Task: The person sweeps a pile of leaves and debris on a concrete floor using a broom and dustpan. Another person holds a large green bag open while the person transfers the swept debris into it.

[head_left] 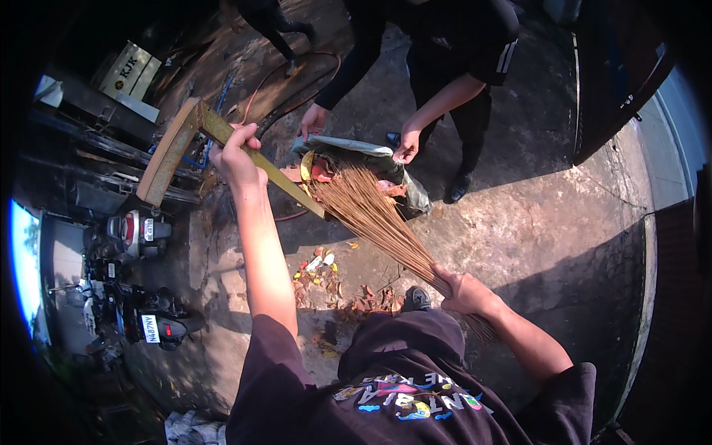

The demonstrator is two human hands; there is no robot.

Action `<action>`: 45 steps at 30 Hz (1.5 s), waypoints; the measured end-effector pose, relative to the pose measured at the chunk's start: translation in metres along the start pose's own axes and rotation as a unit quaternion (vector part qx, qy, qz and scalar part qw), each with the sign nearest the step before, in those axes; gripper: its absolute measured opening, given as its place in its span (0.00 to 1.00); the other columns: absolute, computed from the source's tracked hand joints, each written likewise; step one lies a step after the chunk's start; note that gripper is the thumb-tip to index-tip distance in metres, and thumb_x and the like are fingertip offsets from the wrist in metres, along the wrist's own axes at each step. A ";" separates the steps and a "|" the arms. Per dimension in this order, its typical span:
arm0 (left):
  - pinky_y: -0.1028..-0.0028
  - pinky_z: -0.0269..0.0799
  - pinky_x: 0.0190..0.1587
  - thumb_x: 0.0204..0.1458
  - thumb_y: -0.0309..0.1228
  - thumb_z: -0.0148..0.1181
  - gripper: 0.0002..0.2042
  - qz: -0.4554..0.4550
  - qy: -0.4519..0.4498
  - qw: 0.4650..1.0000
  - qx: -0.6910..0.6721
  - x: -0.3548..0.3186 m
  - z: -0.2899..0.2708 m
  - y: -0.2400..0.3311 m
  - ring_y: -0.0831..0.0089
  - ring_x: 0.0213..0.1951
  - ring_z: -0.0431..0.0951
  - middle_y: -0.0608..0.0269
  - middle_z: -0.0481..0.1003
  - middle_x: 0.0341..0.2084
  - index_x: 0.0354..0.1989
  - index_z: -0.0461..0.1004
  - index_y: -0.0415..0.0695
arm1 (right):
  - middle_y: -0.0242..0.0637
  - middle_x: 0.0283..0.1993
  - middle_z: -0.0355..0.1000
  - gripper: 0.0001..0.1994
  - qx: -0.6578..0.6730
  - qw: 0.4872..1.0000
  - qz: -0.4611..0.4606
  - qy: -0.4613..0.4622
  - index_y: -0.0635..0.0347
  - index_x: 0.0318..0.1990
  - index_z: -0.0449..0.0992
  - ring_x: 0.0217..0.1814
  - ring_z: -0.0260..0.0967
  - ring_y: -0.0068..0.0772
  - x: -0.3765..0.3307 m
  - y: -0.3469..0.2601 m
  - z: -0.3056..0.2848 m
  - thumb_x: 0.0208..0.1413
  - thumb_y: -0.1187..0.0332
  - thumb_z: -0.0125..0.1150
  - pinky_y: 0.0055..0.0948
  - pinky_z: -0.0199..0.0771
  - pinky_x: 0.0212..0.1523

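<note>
My right hand point(469, 294) is closed round the narrow end of a stick broom point(378, 215), a bundle of thin brown twigs. The broom's spread tips reach into the mouth of a dark plastic bag point(417, 194), among leaves and red and yellow scraps. In my raised left hand point(241, 159) is an angled, worn object with a tan panel and a yellow-green flat bar point(285, 182); its kind is unclear. The bar's far end lies beside the broom tips. Across from me, another person's hands point(406, 146) hold the bag's pale rim at both sides.
Dry leaves and scraps point(317, 271) lie on the concrete by my shoe point(417, 298). An orange hose point(256, 93) curls at the far left. Parked motorcycles point(159, 322) stand at left. Another person's legs point(278, 33) show at the top. A dark gate point(615, 81) is at the far right.
</note>
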State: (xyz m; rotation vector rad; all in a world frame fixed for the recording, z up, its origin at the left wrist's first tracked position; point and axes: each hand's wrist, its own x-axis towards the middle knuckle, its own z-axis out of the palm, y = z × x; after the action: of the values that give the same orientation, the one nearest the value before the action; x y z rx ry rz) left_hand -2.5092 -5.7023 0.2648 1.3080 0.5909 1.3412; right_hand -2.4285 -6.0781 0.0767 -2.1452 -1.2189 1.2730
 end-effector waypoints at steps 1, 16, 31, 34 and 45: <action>0.78 0.61 0.22 0.37 0.17 0.56 0.06 -0.001 0.012 1.000 -0.003 0.009 0.008 -0.012 0.76 0.17 0.64 0.66 0.64 0.15 0.20 0.66 0.41 | 0.56 0.38 0.74 0.44 -0.003 1.000 0.003 0.004 0.48 0.67 0.51 0.41 0.73 0.54 0.010 0.002 -0.002 0.38 0.64 0.65 0.42 0.73 0.46; 0.65 0.70 0.35 0.31 0.35 0.63 0.15 -0.049 -0.037 0.941 0.334 0.116 0.091 -0.230 0.56 0.28 0.78 0.45 0.76 0.19 0.23 0.77 0.33 | 0.54 0.45 0.72 0.44 0.076 0.989 0.128 0.027 0.46 0.67 0.51 0.48 0.72 0.47 0.151 -0.009 0.003 0.37 0.59 0.63 0.36 0.71 0.49; 0.63 0.71 0.46 0.32 0.35 0.65 0.26 -0.086 -0.530 0.757 0.372 0.069 0.201 -0.306 0.48 0.45 0.75 0.34 0.74 0.38 0.38 0.73 0.26 | 0.59 0.58 0.63 0.44 0.260 0.956 0.124 0.054 0.62 0.68 0.40 0.62 0.62 0.46 0.114 -0.046 -0.027 0.46 0.62 0.57 0.34 0.60 0.60; 0.62 0.73 0.44 0.34 0.36 0.63 0.25 -0.044 -0.587 0.701 0.401 0.040 0.220 -0.302 0.47 0.41 0.77 0.35 0.75 0.33 0.36 0.73 0.24 | 0.55 0.61 0.60 0.44 0.381 0.919 0.101 0.018 0.64 0.68 0.39 0.63 0.59 0.38 0.067 -0.063 -0.036 0.46 0.64 0.57 0.29 0.57 0.61; 0.61 0.74 0.39 0.37 0.32 0.55 0.17 0.128 -0.795 0.474 0.355 -0.115 0.273 -0.252 0.51 0.36 0.77 0.40 0.75 0.31 0.37 0.75 0.38 | 0.37 0.34 0.65 0.41 0.675 0.734 0.062 0.037 0.52 0.70 0.39 0.29 0.67 0.27 -0.049 -0.021 -0.003 0.50 0.73 0.55 0.27 0.72 0.29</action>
State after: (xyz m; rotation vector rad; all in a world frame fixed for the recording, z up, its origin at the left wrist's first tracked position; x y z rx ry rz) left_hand -2.1992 -5.8321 0.0690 2.6467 -0.5388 -0.5309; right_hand -2.4475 -6.1056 0.1181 -1.0947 0.0949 1.3844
